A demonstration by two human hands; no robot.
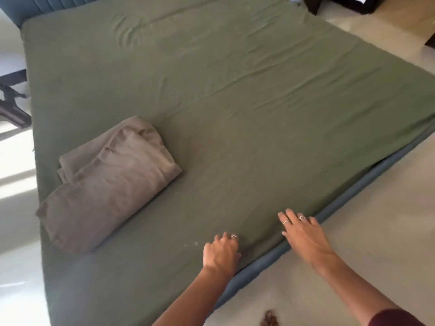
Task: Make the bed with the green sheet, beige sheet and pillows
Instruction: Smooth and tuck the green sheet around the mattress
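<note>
The green sheet [235, 102] under my hands is matt cloth, smooth with some soft creases. The beige sheet [110, 184] is also matt cloth, folded and more wrinkled. The bed edge [263, 260] looks like blue fabric. The floor [353, 231] is pale, smooth and a little glossy.

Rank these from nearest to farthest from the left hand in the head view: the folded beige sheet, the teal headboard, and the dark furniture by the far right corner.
From the left hand:
1. Folded beige sheet, on the green sheet, to the hand's left.
2. Dark furniture, past the bed's far right corner.
3. Teal headboard, at the far left end.
</note>
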